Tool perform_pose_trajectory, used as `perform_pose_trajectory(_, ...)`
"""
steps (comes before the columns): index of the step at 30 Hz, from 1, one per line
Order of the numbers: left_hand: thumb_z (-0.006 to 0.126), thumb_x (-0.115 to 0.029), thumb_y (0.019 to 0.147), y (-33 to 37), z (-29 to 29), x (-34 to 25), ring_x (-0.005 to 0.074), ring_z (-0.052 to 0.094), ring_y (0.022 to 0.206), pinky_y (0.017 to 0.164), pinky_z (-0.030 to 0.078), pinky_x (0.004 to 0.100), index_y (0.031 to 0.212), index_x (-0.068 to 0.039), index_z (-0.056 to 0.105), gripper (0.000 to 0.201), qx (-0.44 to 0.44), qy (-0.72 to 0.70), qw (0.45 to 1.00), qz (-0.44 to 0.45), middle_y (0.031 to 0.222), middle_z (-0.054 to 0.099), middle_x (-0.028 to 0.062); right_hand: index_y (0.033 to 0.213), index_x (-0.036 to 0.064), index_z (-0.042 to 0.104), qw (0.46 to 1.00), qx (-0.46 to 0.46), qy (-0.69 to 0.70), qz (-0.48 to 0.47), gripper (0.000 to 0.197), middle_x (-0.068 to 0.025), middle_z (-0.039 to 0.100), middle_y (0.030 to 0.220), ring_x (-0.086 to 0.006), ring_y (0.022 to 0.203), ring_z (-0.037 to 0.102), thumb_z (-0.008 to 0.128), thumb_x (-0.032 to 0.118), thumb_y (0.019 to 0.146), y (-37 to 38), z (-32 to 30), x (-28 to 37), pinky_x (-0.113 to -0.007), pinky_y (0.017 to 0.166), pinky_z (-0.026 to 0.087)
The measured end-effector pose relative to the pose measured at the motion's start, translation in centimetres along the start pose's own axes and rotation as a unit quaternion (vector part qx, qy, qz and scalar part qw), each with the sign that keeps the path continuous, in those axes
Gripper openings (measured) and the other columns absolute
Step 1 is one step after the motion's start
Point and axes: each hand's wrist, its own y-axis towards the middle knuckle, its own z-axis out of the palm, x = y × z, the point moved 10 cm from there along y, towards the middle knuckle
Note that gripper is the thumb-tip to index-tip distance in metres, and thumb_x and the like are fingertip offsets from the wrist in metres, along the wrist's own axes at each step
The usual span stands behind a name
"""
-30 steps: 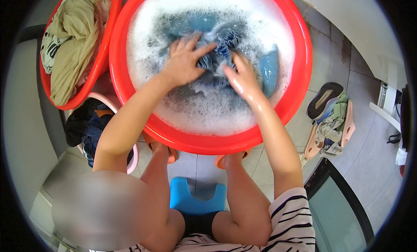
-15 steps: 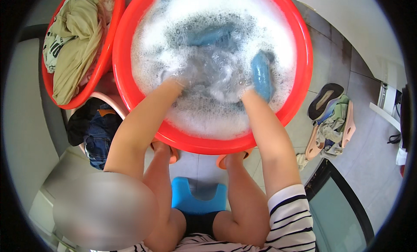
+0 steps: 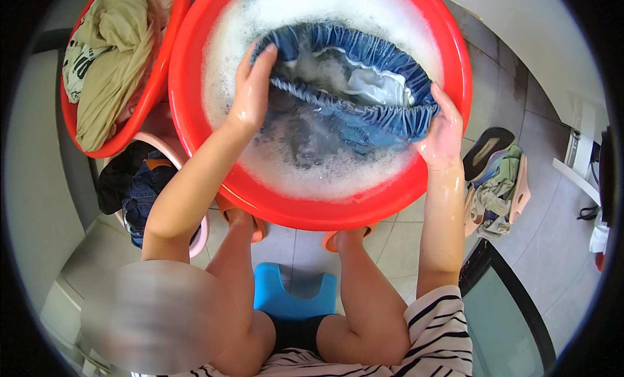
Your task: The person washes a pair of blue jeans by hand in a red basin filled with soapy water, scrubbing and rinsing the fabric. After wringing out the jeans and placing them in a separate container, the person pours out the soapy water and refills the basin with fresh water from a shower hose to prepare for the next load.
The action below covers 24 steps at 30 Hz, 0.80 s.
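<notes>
A wet blue denim garment (image 3: pixel 370 120) with a gathered elastic waist is stretched wide at the surface of the soapy water. Its waist opening faces up, and white lining shows inside. My left hand (image 3: pixel 252 88) grips the left end of the waistband, fingers over the edge. At the opposite end, my right hand (image 3: pixel 444 130) holds the waistband with the thumb on top. The lower part of the garment is under water and foam, so I cannot tell whether it is trousers or a skirt. All this is within a big red basin (image 3: pixel 305 216).
A second red basin (image 3: pixel 117 146) at the upper left holds beige and white clothes (image 3: pixel 114 71). Below it, a pink tub (image 3: pixel 203 237) contains dark clothes (image 3: pixel 146 195). Slippers (image 3: pixel 489 153) and crumpled cloths (image 3: pixel 497 188) lie on the right-hand floor. A blue stool (image 3: pixel 292 299) is beneath me.
Both hands have come up out of the foamy water and spread apart. The denim waistband, submerged before except for blue patches, is now raised and stretched between them.
</notes>
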Motion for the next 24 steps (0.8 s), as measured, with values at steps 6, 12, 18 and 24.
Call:
perform_pose_trajectory(6,0.058,-0.020,0.082,-3.0,7.2,-0.6,0.0372,0.044,0.118,0.102,0.033,0.0404,0.129,-0.012,0.045,0.049,0.170,0.569,0.747,0.299,0.131,0.046,0.0153,0.115,-0.0003,0.054,0.895,-0.022,-0.420,-0.149,0.047,-0.0083,0.062,0.104,-0.0176,0.096,0.057,0.066,0.029,0.081,2.9,1.8,-2.8,-0.030,0.086,0.043)
perform_pose_trajectory(12,0.048,-0.040,0.089,4.5,2.0,9.0,0.0355,0.039,0.126,0.104,0.033,0.0429,0.138,-0.020,0.036,0.054,0.191,0.694,0.694,-0.006,0.140,0.038,0.0162,0.107,-0.0009,0.056,0.838,-0.114,-0.509,-0.162,0.031,-0.0135,0.062,0.093,-0.0224,0.087,0.058,0.052,0.023,0.087,7.5,-2.5,-6.4,-0.034,0.078,0.044)
perform_pose_trajectory(18,0.045,-0.037,0.090,2.9,2.8,12.2,0.0342,0.040,0.126,0.104,0.034,0.0431,0.136,-0.018,0.039,0.050,0.271,0.749,0.599,-0.085,0.138,0.039,0.0153,0.121,0.0025,0.052,0.516,-0.006,-0.844,-0.147,0.042,-0.0229,0.046,0.128,-0.0350,0.103,0.053,0.052,0.023,0.084,8.0,-2.7,-13.1,-0.041,0.095,0.041)
perform_pose_trajectory(24,0.044,-0.033,0.090,0.2,3.1,12.1,0.0341,0.040,0.125,0.102,0.035,0.0430,0.132,-0.013,0.043,0.046,0.336,0.755,0.558,-0.067,0.136,0.042,0.0162,0.122,0.0025,0.052,0.449,0.119,-0.853,-0.239,0.040,-0.0215,0.050,0.125,-0.0339,0.105,0.053,0.050,0.015,0.084,6.9,-0.1,-13.5,-0.040,0.094,0.041)
